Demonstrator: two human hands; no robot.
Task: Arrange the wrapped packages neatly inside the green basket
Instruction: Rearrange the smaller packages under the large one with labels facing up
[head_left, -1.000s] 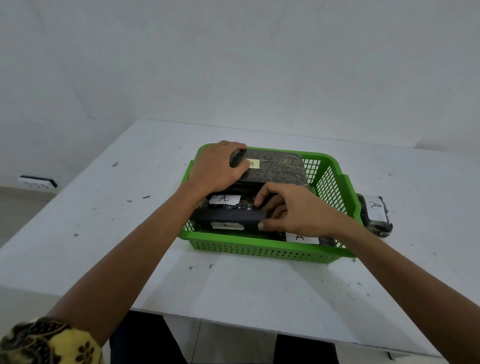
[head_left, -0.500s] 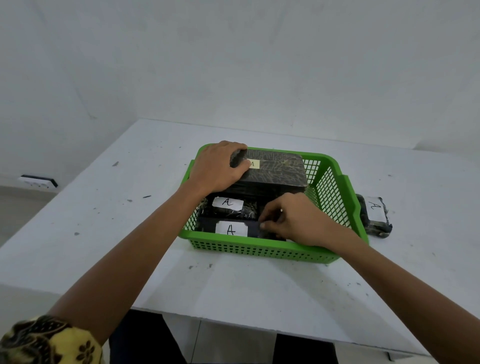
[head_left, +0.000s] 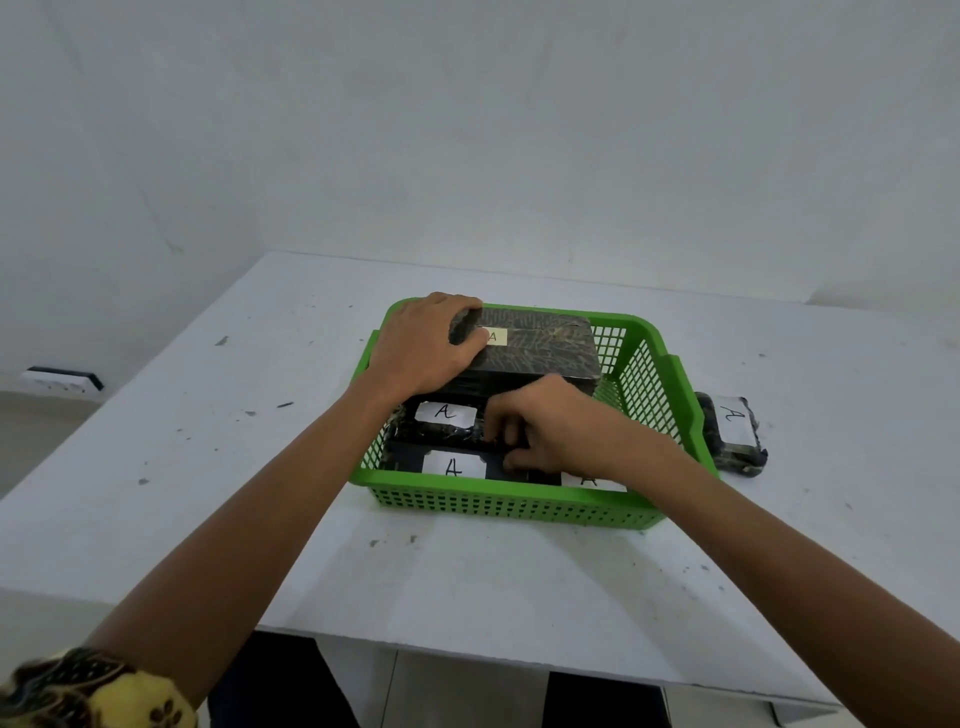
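Head view: the left hand (head_left: 426, 345) lies spread, palm down, on the left end of the big package (head_left: 540, 348) at the basket's (head_left: 519, 506) far wall, thumb across its label. The right hand (head_left: 545, 426) is curled, fingertips pinching at the dark packages mid-basket; what exactly it grips I cannot tell. Two labelled packages (head_left: 445, 415) (head_left: 453, 467) lie along the basket's left side, another label (head_left: 589, 480) at the near wall. One package (head_left: 735, 431) sits on the table (head_left: 208, 467) just outside the basket's right wall.
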